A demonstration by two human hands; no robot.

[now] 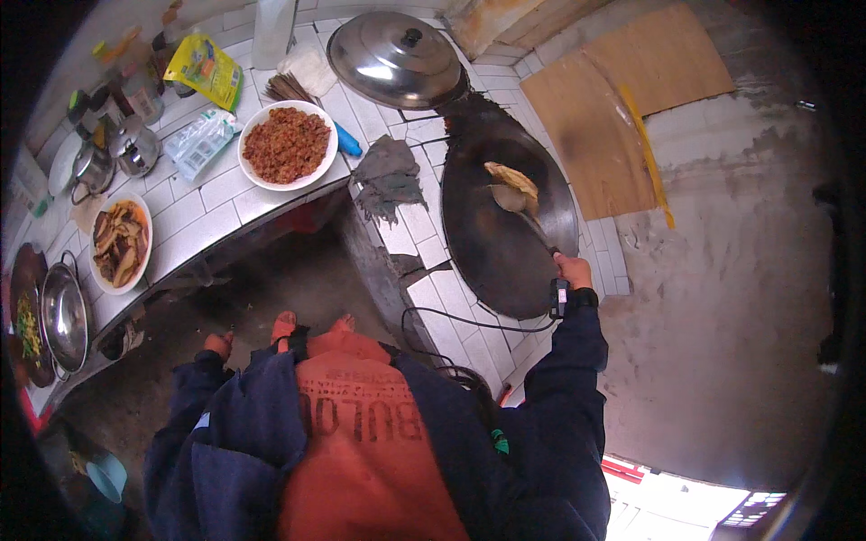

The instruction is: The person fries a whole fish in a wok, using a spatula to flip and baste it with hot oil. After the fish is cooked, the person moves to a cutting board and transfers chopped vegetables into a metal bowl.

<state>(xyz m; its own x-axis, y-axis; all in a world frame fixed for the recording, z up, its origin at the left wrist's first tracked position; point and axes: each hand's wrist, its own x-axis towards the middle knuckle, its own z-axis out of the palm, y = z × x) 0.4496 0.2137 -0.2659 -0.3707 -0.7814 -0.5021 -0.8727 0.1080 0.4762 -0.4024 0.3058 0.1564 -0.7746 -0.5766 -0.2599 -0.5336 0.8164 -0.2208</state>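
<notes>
My right hand [575, 270] grips the dark handle of a metal wok spatula [509, 199]. Its head rests inside a large blackened wok [497, 264] set into the tiled stove. Against the spatula's far side lies a yellow-brown piece of food [515, 177]; I cannot tell what it is. Down by my left side hangs my left hand [218, 345], away from the counter, with nothing visible in it; its fingers are too small to make out.
A domed steel lid [399, 57] stands beyond the wok, and a grey rag [389, 177] lies left of it. The tiled counter carries a bowl of reddish minced food [287, 145], a bowl of sliced food [123, 242] and a steel basin [65, 318]. A black cable [487, 326] trails from my right wrist.
</notes>
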